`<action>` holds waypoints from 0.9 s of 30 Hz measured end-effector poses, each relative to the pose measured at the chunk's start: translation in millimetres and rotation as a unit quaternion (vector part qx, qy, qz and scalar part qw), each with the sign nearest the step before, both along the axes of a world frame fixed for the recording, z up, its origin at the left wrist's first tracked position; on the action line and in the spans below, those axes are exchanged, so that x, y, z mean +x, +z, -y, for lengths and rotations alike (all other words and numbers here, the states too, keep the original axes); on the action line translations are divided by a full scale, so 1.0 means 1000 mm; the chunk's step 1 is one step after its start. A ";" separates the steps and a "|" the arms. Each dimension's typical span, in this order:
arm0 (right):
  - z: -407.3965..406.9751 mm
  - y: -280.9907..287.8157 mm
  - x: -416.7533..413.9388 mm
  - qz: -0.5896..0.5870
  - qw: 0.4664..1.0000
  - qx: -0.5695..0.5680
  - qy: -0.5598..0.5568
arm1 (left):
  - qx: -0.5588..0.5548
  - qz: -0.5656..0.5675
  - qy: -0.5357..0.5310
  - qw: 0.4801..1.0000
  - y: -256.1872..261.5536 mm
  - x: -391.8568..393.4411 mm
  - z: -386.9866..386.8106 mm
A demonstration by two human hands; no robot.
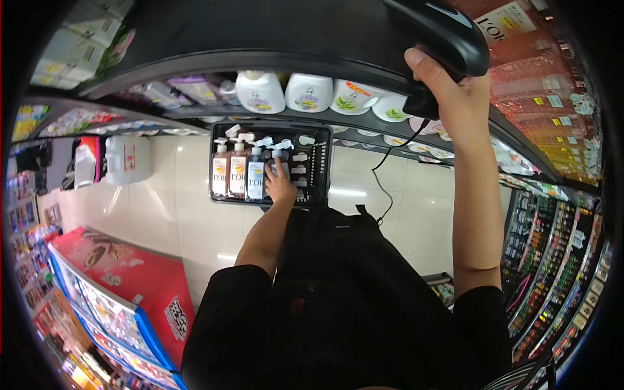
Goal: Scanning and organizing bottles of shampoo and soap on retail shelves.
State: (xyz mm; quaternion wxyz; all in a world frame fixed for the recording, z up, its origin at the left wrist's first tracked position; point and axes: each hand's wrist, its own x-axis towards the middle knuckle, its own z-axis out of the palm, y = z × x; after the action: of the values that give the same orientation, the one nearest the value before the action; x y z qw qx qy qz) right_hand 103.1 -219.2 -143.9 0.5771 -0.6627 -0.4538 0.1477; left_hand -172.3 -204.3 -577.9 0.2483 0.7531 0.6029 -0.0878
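In front of my body is a black plastic basket (321, 165) with pump bottles standing in rows. At its left are two pump bottles with pinkish-orange contents, an outer pump bottle (220, 170) and an inner pump bottle (238, 170). Beside them stands a blue pump bottle (255, 175). My left hand (280, 185) lies over another bluish pump bottle (284, 168) to the right, fingers spread on its upper part; whether it grips the bottle is unclear. Raised at the upper right, my right hand (453, 92) grips a black corded handheld device (446, 36).
A black shelf (273, 29) runs across the front, with white bottles (308, 92) on the level below. The device's black cord (385, 180) hangs toward my body. At left are a white jug (127, 160) and a red chest freezer (136, 273); stocked shelves (551, 253) line the right.
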 end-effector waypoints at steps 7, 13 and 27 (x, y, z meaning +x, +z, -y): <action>0.000 -0.001 -0.003 -0.034 0.999 -0.018 0.007 | -0.108 0.079 0.056 0.989 0.019 -0.027 0.027; 0.003 -0.002 0.000 -0.011 0.999 -0.040 0.013 | -0.374 0.488 0.215 0.759 0.085 -0.065 0.020; -0.002 -0.004 -0.001 0.032 0.998 -0.041 -0.037 | -0.653 0.707 0.111 0.247 0.275 -0.085 -0.034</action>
State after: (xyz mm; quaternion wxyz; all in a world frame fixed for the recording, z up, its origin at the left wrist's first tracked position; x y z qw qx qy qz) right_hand 101.6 -217.1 -147.7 0.5400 -0.7065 -0.4404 0.1236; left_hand -257.2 -170.5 -303.4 0.9892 0.0189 -0.0001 0.1451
